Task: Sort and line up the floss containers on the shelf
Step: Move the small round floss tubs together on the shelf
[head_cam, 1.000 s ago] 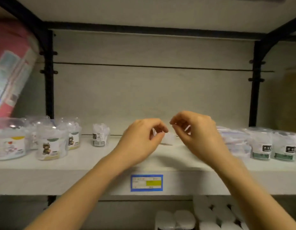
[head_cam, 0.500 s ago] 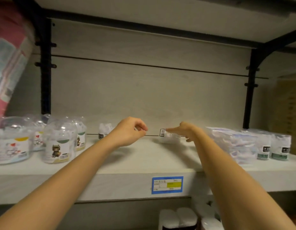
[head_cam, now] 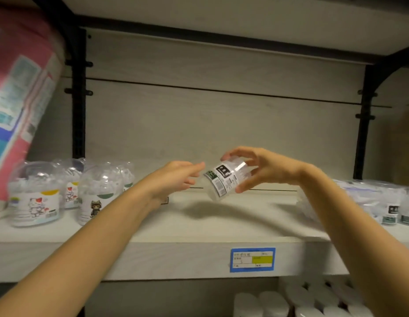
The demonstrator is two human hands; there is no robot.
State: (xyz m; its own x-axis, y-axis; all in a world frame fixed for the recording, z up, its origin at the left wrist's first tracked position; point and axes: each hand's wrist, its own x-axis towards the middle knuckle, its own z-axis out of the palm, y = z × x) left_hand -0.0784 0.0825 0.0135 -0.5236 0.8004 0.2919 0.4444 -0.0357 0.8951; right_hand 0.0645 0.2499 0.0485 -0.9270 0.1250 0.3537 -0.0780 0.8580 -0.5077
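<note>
My right hand (head_cam: 264,167) holds a small clear floss container (head_cam: 224,179) with a black and white label, tilted in the air above the middle of the shelf (head_cam: 176,227). My left hand (head_cam: 176,181) reaches toward it with straight fingers, its fingertips just short of the container's left side. Several clear domed floss tubs (head_cam: 34,197) with cartoon labels stand at the shelf's left end. More clear floss packs (head_cam: 393,207) with dark labels lie at the right end.
A pink and blue soft package (head_cam: 20,94) leans in at the upper left. Black metal uprights (head_cam: 78,106) flank the bay. A blue and yellow price tag (head_cam: 252,259) sits on the shelf's front edge. White containers (head_cam: 297,300) fill the shelf below.
My right hand has lifted the small container off the back of the shelf and tilted it. My left hand has opened and moved right toward it.
</note>
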